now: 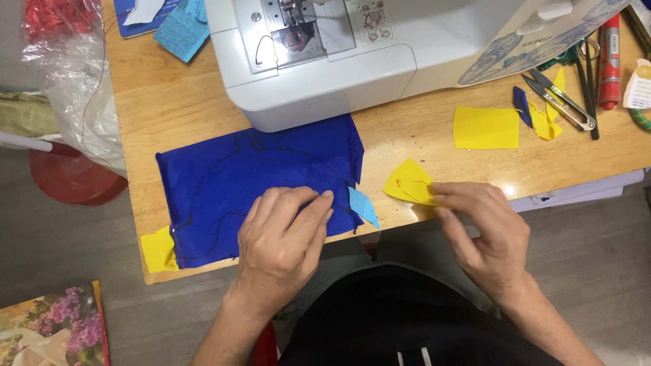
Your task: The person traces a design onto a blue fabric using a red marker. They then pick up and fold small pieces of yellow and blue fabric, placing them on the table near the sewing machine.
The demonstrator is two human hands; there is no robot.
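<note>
Blue fabric [251, 183] lies flat on wooden table [169, 102], before white sewing machine [325, 61]. Left hand [285, 237] presses on its near edge, fingers curled, gripping nothing. Right hand [481, 230] pinches yellow scrap [407, 183] just right of the fabric. Yellow square [485, 127], thread snips [563, 102] farther right.

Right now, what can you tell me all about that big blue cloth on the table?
The big blue cloth is a deep royal-blue piece of fabric, roughly rectangular, lying flat on the wooden table in front of the white sewing machine. Dark curved lines are drawn across it. Its right edge looks ragged. The left hand presses on its lower right part. A yellow scrap peeks from under its lower left corner, and a light blue scrap sits at its lower right corner.
</note>
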